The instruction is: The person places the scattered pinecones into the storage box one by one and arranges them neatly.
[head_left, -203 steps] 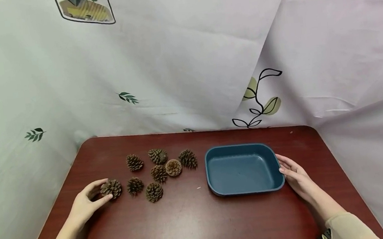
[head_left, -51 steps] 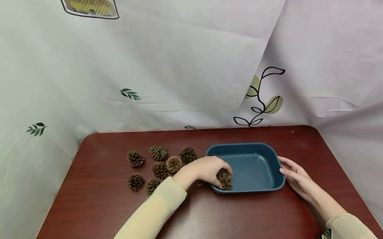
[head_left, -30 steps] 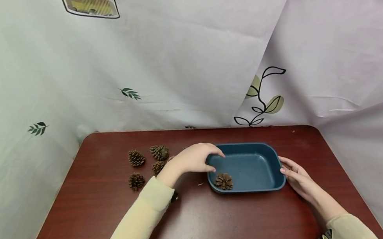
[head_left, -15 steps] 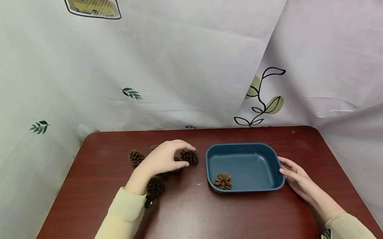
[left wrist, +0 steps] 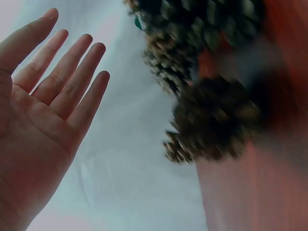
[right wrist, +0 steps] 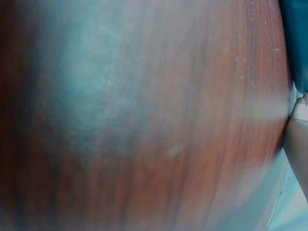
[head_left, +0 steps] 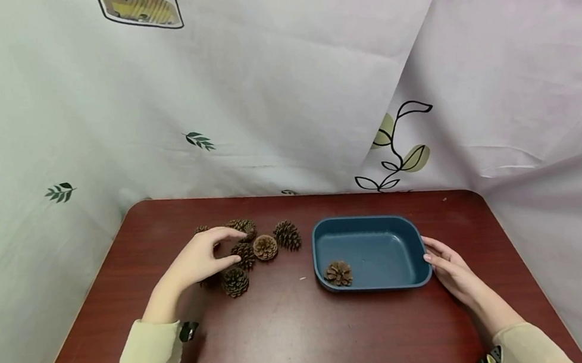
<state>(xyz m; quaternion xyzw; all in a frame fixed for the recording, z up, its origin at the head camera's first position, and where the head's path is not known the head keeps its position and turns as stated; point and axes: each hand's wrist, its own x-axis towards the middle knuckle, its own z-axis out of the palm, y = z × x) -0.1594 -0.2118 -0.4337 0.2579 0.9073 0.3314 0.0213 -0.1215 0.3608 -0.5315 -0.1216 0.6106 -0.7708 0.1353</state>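
Observation:
My left hand (head_left: 195, 261) hovers over the left part of a pinecone group, thumb and fingers spread apart and holding nothing. Its spread fingers (left wrist: 79, 79) also show in the left wrist view, with a blurred pinecone (left wrist: 214, 120) to their right. Close by the thumb lie a brown pinecone (head_left: 244, 256) and another pinecone (head_left: 235, 282); others are partly hidden beneath the hand. My right hand (head_left: 454, 267) holds the right side of a blue rectangular tray (head_left: 384, 286), thumb at the rim. Inside the tray's near left corner sits one pinecone (head_left: 338, 273).
A round flat-faced pinecone (head_left: 265, 248) and a darker pinecone (head_left: 287, 236) lie between the hand and the tray. The dark red wooden table (head_left: 288, 343) ends at a white patterned cloth (head_left: 282, 104) behind and at the sides.
My left hand carried a pinecone from the table's left into the tray and let it go. It then moved back left over the group. My right hand stayed at the tray.

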